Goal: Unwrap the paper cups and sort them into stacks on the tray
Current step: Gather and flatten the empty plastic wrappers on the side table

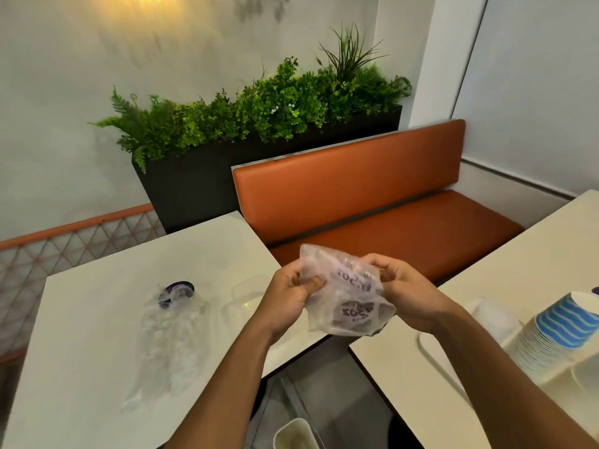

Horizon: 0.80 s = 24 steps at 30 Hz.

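Item: left hand (293,293) and right hand (405,291), both raised over the gap between two tables.
- Left hand is pinching the near left edge of a crumpled plastic wrapper (343,296), thumb pressing on top and fingers curling under.
- Right hand is gripping the wrapper's right edge with its fingers curled round the film.
- The wrapper is clear with purple print and is hanging between the hands in the air. Dark shapes are showing through its lower part, but whether they are cups cannot be told.

Surroundings:
- Right table (405,384) is carrying a white tray (428,354). A stack of paper cups (557,328), blue with white wavy stripes, is lying tilted at the tray's far right side.
- Left table (97,319) is carrying a second wrapper (171,328). It is clear and stretched out flat, with a dark purple round piece at its far end.
- An orange bench (356,196) is standing beyond the tables, with a black planter (194,189) full of green foliage behind it.
- Below, between the tables, a pale container (293,432) is partly showing.
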### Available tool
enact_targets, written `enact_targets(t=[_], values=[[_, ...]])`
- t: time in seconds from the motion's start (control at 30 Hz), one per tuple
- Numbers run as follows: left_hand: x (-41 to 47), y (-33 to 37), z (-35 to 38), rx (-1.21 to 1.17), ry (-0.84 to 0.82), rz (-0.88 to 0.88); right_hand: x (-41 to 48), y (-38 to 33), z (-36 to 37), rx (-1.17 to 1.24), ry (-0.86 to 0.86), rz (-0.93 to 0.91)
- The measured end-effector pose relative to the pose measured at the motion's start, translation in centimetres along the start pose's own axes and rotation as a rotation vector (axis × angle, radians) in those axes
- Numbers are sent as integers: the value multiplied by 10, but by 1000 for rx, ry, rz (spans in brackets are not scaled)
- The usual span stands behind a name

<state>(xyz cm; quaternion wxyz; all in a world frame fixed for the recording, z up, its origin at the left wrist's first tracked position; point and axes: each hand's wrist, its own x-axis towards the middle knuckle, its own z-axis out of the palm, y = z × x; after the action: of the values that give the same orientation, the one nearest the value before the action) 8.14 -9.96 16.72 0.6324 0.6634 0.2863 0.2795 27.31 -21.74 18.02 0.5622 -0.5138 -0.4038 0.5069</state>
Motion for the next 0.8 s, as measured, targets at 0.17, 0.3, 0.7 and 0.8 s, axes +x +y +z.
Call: enact_targets(t=[0.17,0.3,0.7,0.8], values=[[-19,7,8,147,84,107,-8,1,-4,175,38,10],[-29,7,16,188,154,222,-10,-2,12,123,3,204],[-74,-15,-8,-376,139,-51,-17,23,40,-303,36,-4],[-79,-19,-5,-226,191,-207,-13,39,59,-480,83,-111]])
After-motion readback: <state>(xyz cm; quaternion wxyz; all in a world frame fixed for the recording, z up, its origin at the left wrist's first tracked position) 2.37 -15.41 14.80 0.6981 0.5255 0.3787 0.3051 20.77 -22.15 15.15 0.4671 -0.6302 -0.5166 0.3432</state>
